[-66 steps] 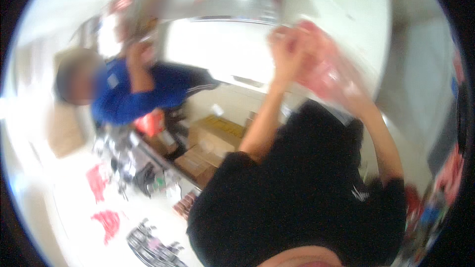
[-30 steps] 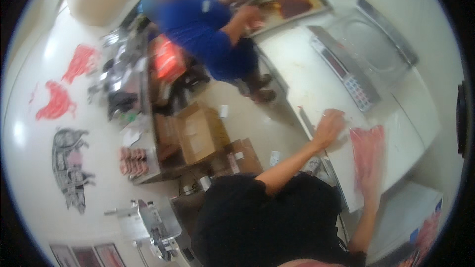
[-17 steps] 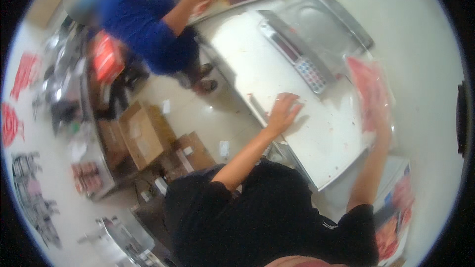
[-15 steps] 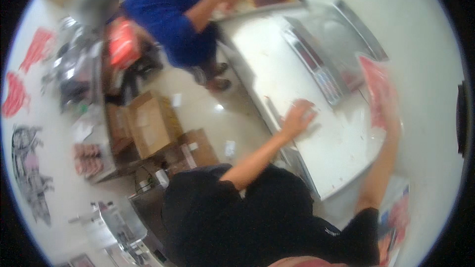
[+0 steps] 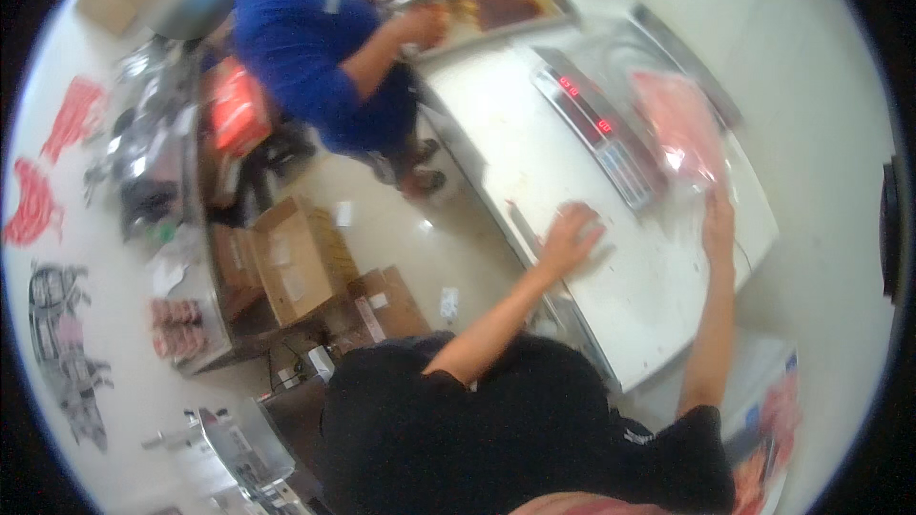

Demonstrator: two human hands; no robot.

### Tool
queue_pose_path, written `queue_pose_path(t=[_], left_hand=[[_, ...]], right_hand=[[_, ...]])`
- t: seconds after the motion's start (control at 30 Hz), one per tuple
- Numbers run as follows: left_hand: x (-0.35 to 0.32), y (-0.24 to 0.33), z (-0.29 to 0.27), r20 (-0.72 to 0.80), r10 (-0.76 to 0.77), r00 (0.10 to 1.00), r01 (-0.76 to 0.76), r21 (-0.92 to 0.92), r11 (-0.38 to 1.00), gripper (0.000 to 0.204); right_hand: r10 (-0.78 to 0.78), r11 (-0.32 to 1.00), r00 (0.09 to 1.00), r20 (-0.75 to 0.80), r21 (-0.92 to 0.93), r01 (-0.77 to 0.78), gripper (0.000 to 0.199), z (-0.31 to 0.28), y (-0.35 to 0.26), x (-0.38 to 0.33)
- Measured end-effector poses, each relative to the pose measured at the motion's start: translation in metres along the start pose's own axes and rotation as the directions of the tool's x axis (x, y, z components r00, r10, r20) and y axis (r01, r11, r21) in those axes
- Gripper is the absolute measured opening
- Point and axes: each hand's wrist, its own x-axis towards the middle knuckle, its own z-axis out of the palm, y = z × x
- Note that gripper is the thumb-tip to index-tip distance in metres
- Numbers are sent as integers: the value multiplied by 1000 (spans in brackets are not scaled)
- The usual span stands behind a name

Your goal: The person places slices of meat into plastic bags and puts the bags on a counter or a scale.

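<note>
Against the digital scale (image 5: 611,148) on the white worktable (image 5: 534,133), a flat clear plastic bag of pink meat (image 5: 679,119) covers part of the scale's pan. Its near corner is pinched in my right hand (image 5: 718,229); whether the bag rests fully on the pan I cannot tell. My left hand (image 5: 571,234) is over the near left part of the table, its fingers apart and holding nothing. Red digits glow on the scale's display.
A co-worker in a blue shirt (image 5: 305,48) handles food at a metal tray (image 5: 487,10) with brown sauce at the far end. Cardboard boxes (image 5: 296,262) lie on the floor at left. A metal machine (image 5: 239,448) stands lower left, packed meat (image 5: 778,420) lower right.
My right hand has brought the bag of meat left from beside the wall, over the scale's pan. My left hand has barely moved.
</note>
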Motion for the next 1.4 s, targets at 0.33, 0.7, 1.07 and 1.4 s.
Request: queue_pose_path(t=[0.33,0.7,1.07,1.4], left_hand=[[9,11,12,20,155,988,-156,44,987,22],[-83,109,114,306,357,883,-302,-213,929,18],[-167,122,178,632,464,621,-471,-173,865,28],[-180,170,185,709,324,626,-582,149,800,54]], right_hand=[[346,862,884,-315,479,-167,36,-5,56,-241],[538,803,782,-316,474,-361,32,-28,81,-350],[560,816,747,-360,396,-421,24,-84,68,-443],[429,896,718,-549,360,-260,22,-176,66,-528]])
